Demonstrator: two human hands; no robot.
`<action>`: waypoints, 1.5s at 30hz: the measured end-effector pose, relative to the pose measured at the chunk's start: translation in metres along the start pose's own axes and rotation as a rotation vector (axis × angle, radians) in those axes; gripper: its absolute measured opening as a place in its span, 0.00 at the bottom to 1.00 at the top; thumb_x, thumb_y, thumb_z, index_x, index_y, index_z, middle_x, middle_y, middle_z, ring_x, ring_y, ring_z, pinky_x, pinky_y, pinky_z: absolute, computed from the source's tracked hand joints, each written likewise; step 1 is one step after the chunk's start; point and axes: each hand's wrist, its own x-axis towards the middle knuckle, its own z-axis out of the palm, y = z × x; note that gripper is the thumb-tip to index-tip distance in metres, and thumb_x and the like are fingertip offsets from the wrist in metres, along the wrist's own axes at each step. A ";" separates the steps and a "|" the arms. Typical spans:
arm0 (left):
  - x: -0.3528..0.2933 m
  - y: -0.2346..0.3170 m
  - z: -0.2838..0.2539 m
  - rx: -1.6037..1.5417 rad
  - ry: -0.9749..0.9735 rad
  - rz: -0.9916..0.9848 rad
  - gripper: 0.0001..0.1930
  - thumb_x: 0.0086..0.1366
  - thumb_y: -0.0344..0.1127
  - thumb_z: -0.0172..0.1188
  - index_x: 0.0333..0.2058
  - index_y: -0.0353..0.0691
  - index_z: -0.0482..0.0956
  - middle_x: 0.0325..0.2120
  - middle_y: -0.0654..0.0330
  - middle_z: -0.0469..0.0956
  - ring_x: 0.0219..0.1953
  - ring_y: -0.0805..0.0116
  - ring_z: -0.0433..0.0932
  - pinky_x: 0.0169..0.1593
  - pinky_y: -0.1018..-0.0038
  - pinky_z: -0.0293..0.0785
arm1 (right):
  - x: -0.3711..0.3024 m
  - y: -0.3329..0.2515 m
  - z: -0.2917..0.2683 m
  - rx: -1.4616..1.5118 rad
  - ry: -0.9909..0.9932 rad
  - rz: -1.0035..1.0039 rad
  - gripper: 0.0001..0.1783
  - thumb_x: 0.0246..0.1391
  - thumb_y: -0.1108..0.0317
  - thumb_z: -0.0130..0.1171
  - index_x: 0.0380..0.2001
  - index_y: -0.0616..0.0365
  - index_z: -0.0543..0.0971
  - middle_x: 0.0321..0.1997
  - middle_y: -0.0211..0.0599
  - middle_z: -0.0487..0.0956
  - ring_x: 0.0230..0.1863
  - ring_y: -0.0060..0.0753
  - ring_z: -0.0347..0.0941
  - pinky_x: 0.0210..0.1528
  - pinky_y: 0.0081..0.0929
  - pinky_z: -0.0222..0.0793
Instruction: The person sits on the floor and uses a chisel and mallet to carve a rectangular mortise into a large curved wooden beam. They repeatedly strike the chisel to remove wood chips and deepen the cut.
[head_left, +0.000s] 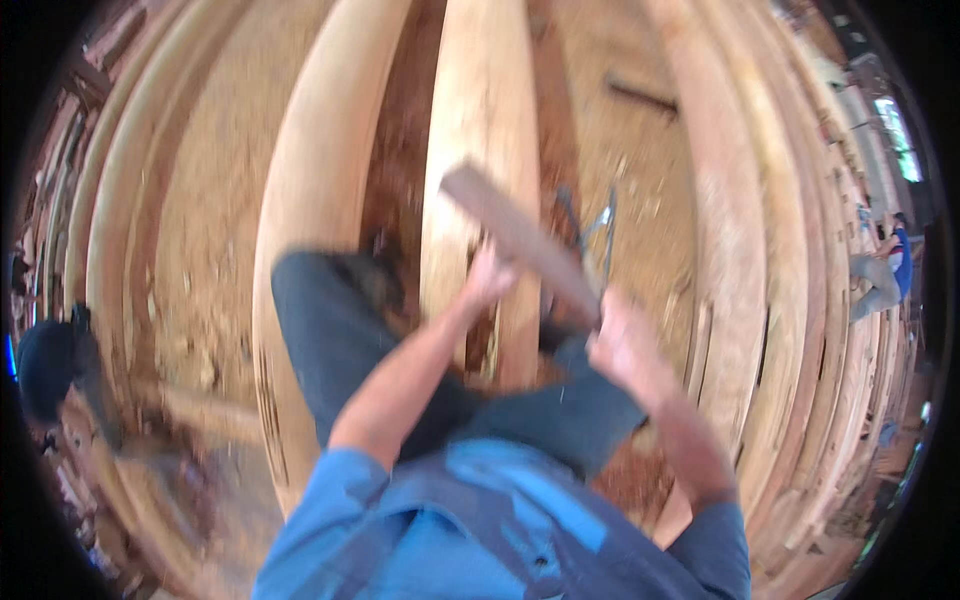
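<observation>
A pale timber beam (482, 120) runs away from me between my legs, with a narrow slot (481, 345) cut in its top face near my lap. My right hand (630, 340) is closed round the near end of a long, flat-sided brown wooden club (525, 240). The club slants up and to the left, blurred by motion, its far end over the beam. Just under its middle, my left hand (490, 275) is closed above the slotted part. What that hand grips is hidden by blur and by the club.
Other long timbers lie on the left (320, 130) and right (720, 180). A dark, thin metal-looking tool (600, 225) rests right of the beam, and a dark bar (642, 95) lies farther off on the chip-strewn ground (630, 160). People are at the far left (55, 365) and far right (885, 270).
</observation>
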 end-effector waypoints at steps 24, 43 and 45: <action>-0.046 0.027 -0.016 -0.136 0.121 -0.301 0.07 0.64 0.31 0.64 0.29 0.40 0.74 0.20 0.67 0.73 0.23 0.77 0.72 0.29 0.76 0.71 | -0.049 0.058 0.024 0.282 0.106 -0.074 0.19 0.48 0.67 0.61 0.42 0.64 0.71 0.35 0.62 0.82 0.42 0.65 0.81 0.45 0.54 0.76; -0.088 0.094 -0.051 -0.098 0.225 -0.328 0.07 0.67 0.32 0.65 0.33 0.36 0.76 0.26 0.64 0.80 0.28 0.77 0.76 0.36 0.75 0.75 | -0.109 0.077 0.131 0.756 0.199 0.393 0.25 0.37 0.66 0.66 0.42 0.66 0.76 0.35 0.52 0.81 0.39 0.49 0.80 0.46 0.39 0.74; -0.066 0.104 -0.052 -0.238 0.378 -0.254 0.09 0.68 0.32 0.64 0.30 0.36 0.75 0.23 0.60 0.81 0.26 0.76 0.77 0.35 0.74 0.75 | -0.118 0.084 0.131 0.758 0.225 0.451 0.25 0.37 0.67 0.65 0.42 0.66 0.76 0.34 0.48 0.81 0.38 0.44 0.79 0.46 0.37 0.74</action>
